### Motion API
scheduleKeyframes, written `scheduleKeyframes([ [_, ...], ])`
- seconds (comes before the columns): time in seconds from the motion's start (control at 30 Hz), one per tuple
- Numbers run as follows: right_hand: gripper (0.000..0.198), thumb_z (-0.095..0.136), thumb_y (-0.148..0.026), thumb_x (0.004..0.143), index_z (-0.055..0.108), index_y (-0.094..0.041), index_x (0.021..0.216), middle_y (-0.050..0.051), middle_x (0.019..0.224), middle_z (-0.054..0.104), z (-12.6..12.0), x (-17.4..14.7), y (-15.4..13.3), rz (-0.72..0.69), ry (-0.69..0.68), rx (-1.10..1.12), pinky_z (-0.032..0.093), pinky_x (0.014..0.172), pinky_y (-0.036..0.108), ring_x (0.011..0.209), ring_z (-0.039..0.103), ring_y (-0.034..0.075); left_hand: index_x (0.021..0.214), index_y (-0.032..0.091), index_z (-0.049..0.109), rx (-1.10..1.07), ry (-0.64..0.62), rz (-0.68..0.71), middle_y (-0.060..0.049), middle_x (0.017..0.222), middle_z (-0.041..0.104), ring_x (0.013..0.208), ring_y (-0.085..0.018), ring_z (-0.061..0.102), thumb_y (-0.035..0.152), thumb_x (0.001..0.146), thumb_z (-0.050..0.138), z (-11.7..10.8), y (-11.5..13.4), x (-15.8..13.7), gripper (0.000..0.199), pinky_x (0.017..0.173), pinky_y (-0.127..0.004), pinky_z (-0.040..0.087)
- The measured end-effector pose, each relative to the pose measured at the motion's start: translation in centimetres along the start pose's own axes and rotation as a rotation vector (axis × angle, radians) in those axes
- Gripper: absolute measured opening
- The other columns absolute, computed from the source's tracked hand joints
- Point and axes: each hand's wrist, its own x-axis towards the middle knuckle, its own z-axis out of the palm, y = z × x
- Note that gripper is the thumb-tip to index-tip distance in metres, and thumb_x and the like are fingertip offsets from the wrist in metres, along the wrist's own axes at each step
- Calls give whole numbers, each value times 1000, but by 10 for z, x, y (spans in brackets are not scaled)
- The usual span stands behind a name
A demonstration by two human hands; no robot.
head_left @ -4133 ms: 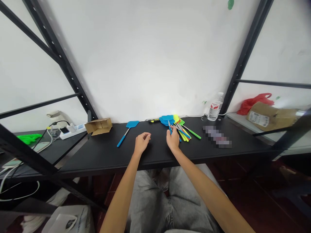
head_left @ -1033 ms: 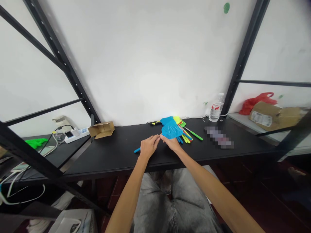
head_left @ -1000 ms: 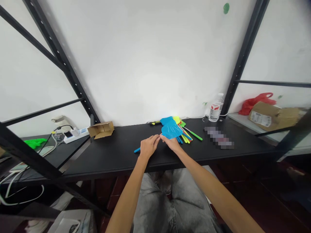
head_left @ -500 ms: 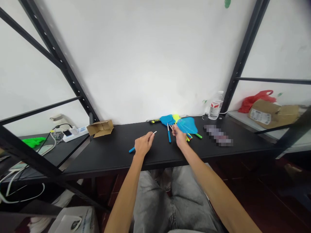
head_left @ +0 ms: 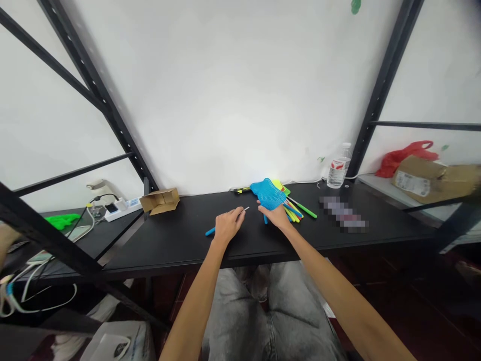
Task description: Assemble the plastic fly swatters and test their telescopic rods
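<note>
My left hand (head_left: 227,225) is closed around a thin metal rod with a blue handle (head_left: 210,231); its bare silver tip pokes out past the fingers. My right hand (head_left: 276,216) grips a blue mesh fly swatter head (head_left: 271,194), held up over the black table. Behind it lie more swatter heads, one blue (head_left: 256,188) and one yellow (head_left: 277,183). Several coloured handles (head_left: 295,214) fan out to the right of that hand, among them a green handle (head_left: 309,212). Another blue handle (head_left: 265,219) is partly covered by my right hand.
A black and yellow object (head_left: 242,190) lies by the wall. An open cardboard box (head_left: 161,201) stands left, a water bottle (head_left: 338,168) right. Shelf posts (head_left: 379,95) frame the table (head_left: 180,240). Part of a person's arm (head_left: 6,237) shows at the left edge.
My right hand has turned the blue swatter head, bringing it left and towards my left hand, uncovering more handles. My left hand keeps its rod. The view has shifted slightly.
</note>
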Motion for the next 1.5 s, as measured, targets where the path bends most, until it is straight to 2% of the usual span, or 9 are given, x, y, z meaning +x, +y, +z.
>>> scheduleKeyframes([
  [0.17,28,75,-42,72,74,-18,86,4,76,73,10,25,-3,71,-63,26,52,60,33,57,63,18,115,28,67,32,17,15,-4,91,74,80,-17,67,39,102,37,8,3,11,35,67,-25,41],
  [0.3,37,78,-48,67,73,-16,85,6,72,71,19,22,6,203,-9,113,45,47,28,54,62,18,113,25,64,55,30,44,-6,95,72,86,-18,66,35,102,35,8,5,8,32,71,-25,42],
  [0.47,35,76,-48,70,75,-18,88,3,67,69,19,11,10,133,-10,79,48,50,28,55,63,18,114,25,62,47,-25,-37,-4,94,73,76,-18,66,32,101,38,8,8,4,28,61,-25,37],
  [0.7,38,65,-54,79,70,-18,69,4,59,65,20,10,8,123,37,5,47,51,28,55,60,18,116,29,64,5,-20,-43,-4,93,74,79,-18,67,43,101,39,10,6,4,32,60,-25,36],
  [0.83,35,72,-51,73,68,-17,68,3,58,64,21,11,11,159,59,120,46,49,27,51,58,15,110,27,66,9,-17,1,-5,98,73,85,-18,67,43,103,35,11,4,4,36,64,-25,38],
  [1.0,35,83,-45,61,69,-16,78,8,76,73,26,11,8,265,34,358,50,51,27,68,70,23,113,27,65,-24,-11,12,-5,102,73,88,-18,67,41,103,35,10,5,4,35,66,-25,40],
  [1.17,41,81,-51,66,69,-19,89,9,93,76,28,10,5,338,-2,539,58,64,31,83,74,28,118,28,66,-47,-1,-35,-5,106,73,88,-18,68,42,103,35,9,5,4,37,68,-25,41],
  [1.33,41,86,-48,62,70,-18,85,9,92,76,27,10,9,277,21,553,60,68,34,87,72,27,124,30,66,-72,27,-51,-5,108,74,87,-18,68,42,103,37,9,4,3,38,67,-25,42],
  [1.5,46,90,-42,56,69,-20,92,6,95,76,30,10,9,272,61,614,61,76,42,90,72,28,124,30,67,-76,48,-56,-5,106,74,87,-18,68,43,103,36,10,4,3,39,67,-25,41],
])
